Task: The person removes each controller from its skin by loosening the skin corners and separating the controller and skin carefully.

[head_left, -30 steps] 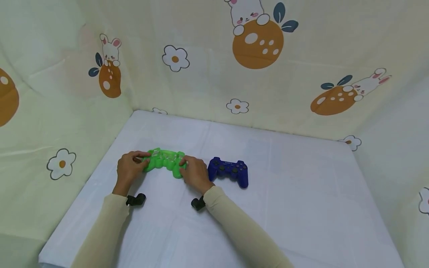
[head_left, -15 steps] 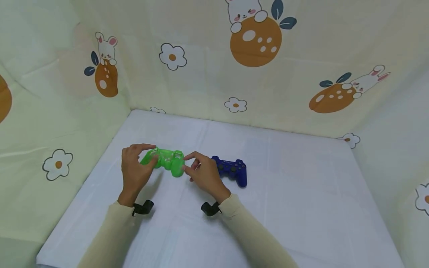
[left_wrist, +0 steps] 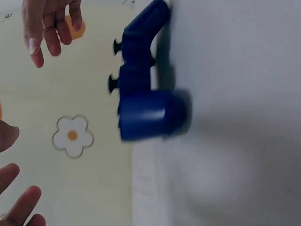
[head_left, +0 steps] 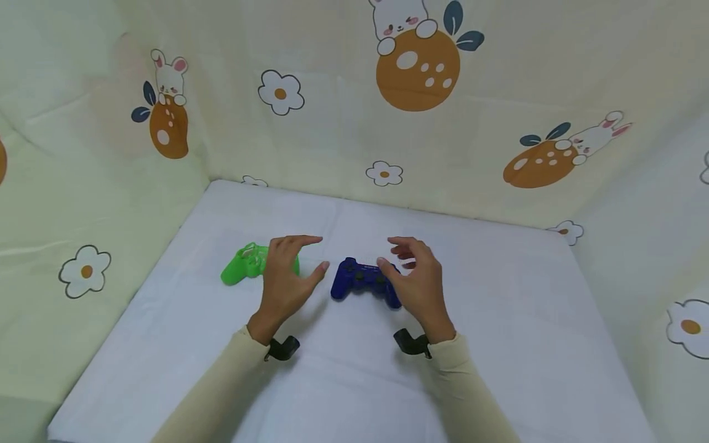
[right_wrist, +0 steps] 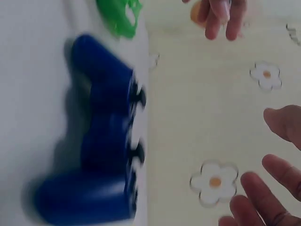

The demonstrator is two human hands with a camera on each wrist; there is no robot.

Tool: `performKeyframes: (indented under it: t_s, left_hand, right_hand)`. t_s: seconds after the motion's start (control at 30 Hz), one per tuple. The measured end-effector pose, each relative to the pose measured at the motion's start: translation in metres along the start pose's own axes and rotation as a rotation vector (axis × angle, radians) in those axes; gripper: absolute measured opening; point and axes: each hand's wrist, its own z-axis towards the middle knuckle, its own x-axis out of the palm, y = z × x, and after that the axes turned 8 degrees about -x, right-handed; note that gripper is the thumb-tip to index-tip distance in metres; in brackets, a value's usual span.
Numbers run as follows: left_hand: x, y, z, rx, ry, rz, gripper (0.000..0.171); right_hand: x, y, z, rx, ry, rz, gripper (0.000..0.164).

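Note:
A dark blue game controller with two black thumbsticks lies on the white table between my hands. My left hand hovers to its left, thumb and fingers spread apart, holding nothing. Above the controller's right grip is my right hand, its thumb overlapping the grip in the head view and its fingers loosely bent around nothing. Behind my left hand lies a bright green controller-shaped cover, partly hidden by that hand. In the right wrist view the blue controller rests on the tabletop, away from the fingers.
A white cloth covers the table. Cream curtains printed with rabbits, oranges and flowers stand at its back and sides. Each wrist carries a small black camera, such as the one on the left wrist.
Both hands have let go of the green cover and moved right, with the fingers spreading. They now hover around the blue controller, while the green cover lies left on the table.

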Motion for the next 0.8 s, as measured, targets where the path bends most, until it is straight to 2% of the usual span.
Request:
performKeyframes:
  t_s: [0.13,0.27,0.4,0.57,0.7,0.8]
  left_hand:
    - [0.026,-0.005,0.0,-0.031,0.09,0.016,0.053]
    - [0.047,-0.006,0.0,-0.064,0.18,0.031,0.063]
    - [0.065,-0.005,-0.002,-0.1,0.28,0.055,0.075]
    - [0.084,-0.002,-0.005,-0.148,0.374,0.076,0.083]
    - [0.093,0.0,-0.008,-0.154,0.387,0.069,0.082]
    - [0.095,-0.001,-0.009,-0.156,0.378,0.045,0.08]
  right_hand:
    - [-0.018,-0.023,-0.008,0.088,0.032,-0.088,0.06]
    - [-0.027,-0.043,-0.016,0.179,0.127,-0.175,0.079]
    - [-0.027,-0.059,-0.023,0.218,0.223,-0.219,0.091]
    - [-0.024,-0.071,-0.03,0.249,0.285,-0.157,0.09]
    - [-0.022,-0.074,-0.034,0.291,0.31,-0.109,0.085]
    - [-0.018,-0.073,-0.036,0.28,0.328,-0.086,0.082]
